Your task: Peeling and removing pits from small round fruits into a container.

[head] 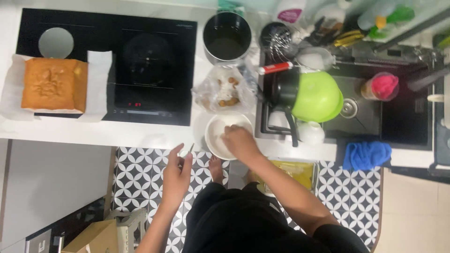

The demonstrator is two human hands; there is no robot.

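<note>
1. Over the counter's (140, 136) front edge, a white bowl (224, 136) is seen, its rim partly overhanging the floor side.
2. Right hand (240, 143) is laid over the bowl's near rim, fingers curled down into it; whether anything is gripped cannot be told.
3. Left hand (177, 173) is held off the counter, above the patterned floor (140, 164), pinched shut on a thin stick (187, 150) that points up toward the edge.
4. Just behind the bowl a clear bag (225, 91) of small brown pieces is lying open; a dark pot (227, 36) stands behind that.
5. Judged for the work in the bowl: the rim is best kept steadied by the right hand and the bowl pushed a little inward, since it sits at the very edge.
6. Room: to the left, bare counter lies between the bowl and the black hob (112, 65); a cake (54, 84) on paper is well apart at far left.
7. To the right, room is tight: a sink (403, 117) crowded with a green bowl (318, 96) and a dark pan lies just beside the bowl.
8. A blue cloth (366, 154) is draped over the front edge, near the sink.
</note>
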